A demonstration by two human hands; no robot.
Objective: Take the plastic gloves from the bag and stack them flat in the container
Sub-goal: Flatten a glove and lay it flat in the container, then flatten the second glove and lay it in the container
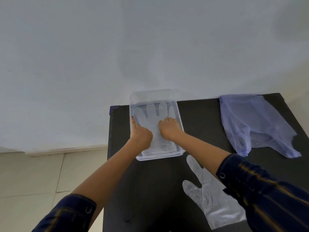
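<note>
A clear plastic container [181,124] sits at the back of the black table, against the wall. A see-through plastic glove [155,114] lies flat inside it, fingers pointing away from me. My left hand [141,133] rests on the glove's left side with the index finger stretched out along the container's left wall. My right hand [169,128] presses its curled fingers down on the glove's middle. Another clear glove [210,195] lies flat on the table near my right forearm. The pale blue plastic bag [254,121] lies crumpled at the back right.
The black table [150,190] ends at a left edge beside a tiled floor [33,173]. A white wall [117,47] stands right behind the container and bag.
</note>
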